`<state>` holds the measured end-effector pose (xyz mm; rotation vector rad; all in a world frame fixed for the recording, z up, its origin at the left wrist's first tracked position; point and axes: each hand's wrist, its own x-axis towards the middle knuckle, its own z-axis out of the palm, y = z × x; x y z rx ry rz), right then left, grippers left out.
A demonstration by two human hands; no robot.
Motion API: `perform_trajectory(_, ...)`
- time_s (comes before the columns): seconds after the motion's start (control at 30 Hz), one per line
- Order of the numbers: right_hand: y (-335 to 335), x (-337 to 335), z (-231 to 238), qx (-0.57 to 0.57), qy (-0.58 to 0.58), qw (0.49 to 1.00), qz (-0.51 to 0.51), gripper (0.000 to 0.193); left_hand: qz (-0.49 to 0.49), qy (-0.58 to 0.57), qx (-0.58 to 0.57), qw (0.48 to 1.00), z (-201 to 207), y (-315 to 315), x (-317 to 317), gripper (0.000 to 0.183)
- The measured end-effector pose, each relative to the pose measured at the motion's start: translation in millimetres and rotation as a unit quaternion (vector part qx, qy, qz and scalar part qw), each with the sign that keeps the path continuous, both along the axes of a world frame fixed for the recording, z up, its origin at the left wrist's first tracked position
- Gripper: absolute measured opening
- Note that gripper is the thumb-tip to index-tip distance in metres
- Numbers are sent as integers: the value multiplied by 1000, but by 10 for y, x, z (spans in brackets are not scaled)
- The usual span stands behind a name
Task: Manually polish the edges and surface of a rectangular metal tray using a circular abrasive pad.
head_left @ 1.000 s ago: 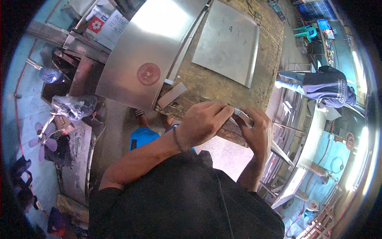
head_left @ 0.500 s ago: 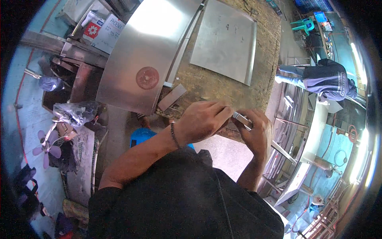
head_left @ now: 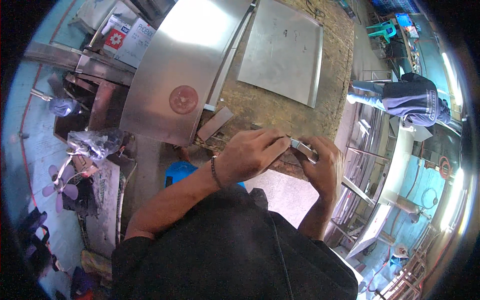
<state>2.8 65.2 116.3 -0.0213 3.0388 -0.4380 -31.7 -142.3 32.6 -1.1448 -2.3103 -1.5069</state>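
Observation:
Over the near edge of the worn wooden table [head_left: 336, 65], my two hands meet at a small, boxy, silver metal piece [head_left: 305, 150]. My right hand [head_left: 324, 167] is closed around it, fingers curled over its far side. My left hand [head_left: 250, 156], with a dark bracelet at the wrist, pinches at the piece's left end; its fingertips are partly hidden. Just beyond my left hand lies a small flat rectangular strip [head_left: 215, 123]. A large shiny metal sheet [head_left: 160, 75] carries a reddish round disc [head_left: 183, 99]. Farther off, a shallow metal panel [head_left: 280, 60] rests flat on the table.
A blue stool [head_left: 179, 173] stands below the table's near left edge. Off to the right, a person in dark clothing [head_left: 410, 100] bends near long metal bars [head_left: 362, 155]. At left are a fan [head_left: 61, 187] and a white box [head_left: 132, 45]; a green chair [head_left: 382, 31] stands far right.
Both hands stay almost in place. A little more of the silver piece shows between them, and the view has shifted very slightly.

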Motion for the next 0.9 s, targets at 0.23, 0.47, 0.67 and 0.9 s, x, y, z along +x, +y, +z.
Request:
perform_trajectory(0.23, 1, -13, 0, 7, -9, 1000, -4, 30, 2, 14, 1, 1000, -25, 42, -24, 28)
perform_trajectory(0.47, 22, -17, -21, -5, -4, 1000, 6, 30, -17, 25, 7, 1000, 8, 6, -114, 26)
perform_trajectory(0.67, 32, -12, -38, -8, 7, 1000, 11, 29, -8, 35, 4, 999, 2, 45, -91, 26)
perform_trajectory(0.9, 7, -20, -7, -9, 10, 1000, 13, 30, -5, 43, -14, 999, 42, 26, -98, 28)
